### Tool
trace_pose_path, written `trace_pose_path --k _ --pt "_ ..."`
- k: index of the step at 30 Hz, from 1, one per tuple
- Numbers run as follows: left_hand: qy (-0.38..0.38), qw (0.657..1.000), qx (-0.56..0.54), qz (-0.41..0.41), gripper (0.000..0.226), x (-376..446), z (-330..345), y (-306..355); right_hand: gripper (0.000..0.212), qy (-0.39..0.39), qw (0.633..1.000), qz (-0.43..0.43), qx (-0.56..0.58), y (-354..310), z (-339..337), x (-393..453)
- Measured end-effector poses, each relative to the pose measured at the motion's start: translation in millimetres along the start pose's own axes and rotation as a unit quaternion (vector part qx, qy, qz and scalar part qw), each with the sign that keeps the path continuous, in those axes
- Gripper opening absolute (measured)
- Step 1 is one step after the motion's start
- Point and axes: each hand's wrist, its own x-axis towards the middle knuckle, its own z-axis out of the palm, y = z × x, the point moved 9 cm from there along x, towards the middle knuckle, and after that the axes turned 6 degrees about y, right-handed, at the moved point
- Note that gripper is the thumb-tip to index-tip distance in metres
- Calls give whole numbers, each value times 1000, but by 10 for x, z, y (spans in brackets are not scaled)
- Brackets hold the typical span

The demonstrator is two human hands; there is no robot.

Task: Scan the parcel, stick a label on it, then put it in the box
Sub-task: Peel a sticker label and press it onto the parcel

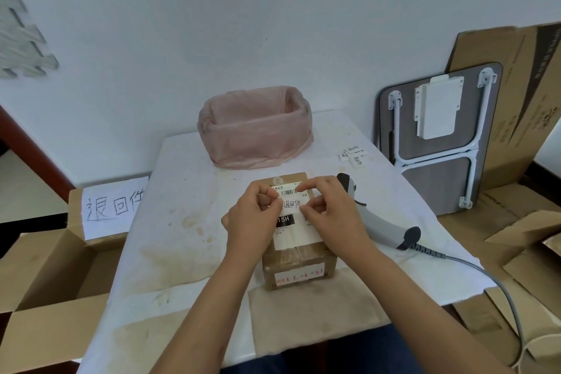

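A brown cardboard parcel [299, 267] with a white shipping sheet on top lies on the table in front of me. A small white handwritten label [291, 204] rests on that sheet. My left hand [253, 223] pinches the label's left end, and my right hand [334, 212] pinches its right end, both over the parcel's top. The grey barcode scanner [382, 223] lies on the table just right of the parcel, untouched. An open cardboard box [45, 276] with a handwritten paper sign stands on the floor at the left.
A container lined with a pink bag [255, 127] stands at the table's far side. Several spare labels [353, 155] lie at the back right. The scanner cable [491, 279] trails off the right edge. A folded table [437, 136] and flattened cartons lean at the right.
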Motion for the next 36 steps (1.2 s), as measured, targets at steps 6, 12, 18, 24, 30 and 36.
trace_pose_path --k 6,12,18,24,30,36 --pt "7 999 41 17 9 6 27 20 30 2 1000 -15 -24 9 29 36" --pt "26 994 82 61 6 -51 37 90 32 6 998 -31 -48 60 63 34" --pt "36 991 96 82 8 -82 44 153 33 15 998 -34 -51 79 68 24" --pt "39 990 98 89 8 -91 49 156 33 25 999 -16 -42 109 74 27" --pt "39 988 104 107 6 -93 65 169 38 30 994 97 30 290 54 59" --pt "43 984 118 125 6 -89 78 183 37 22 992 120 41 284 80 110"
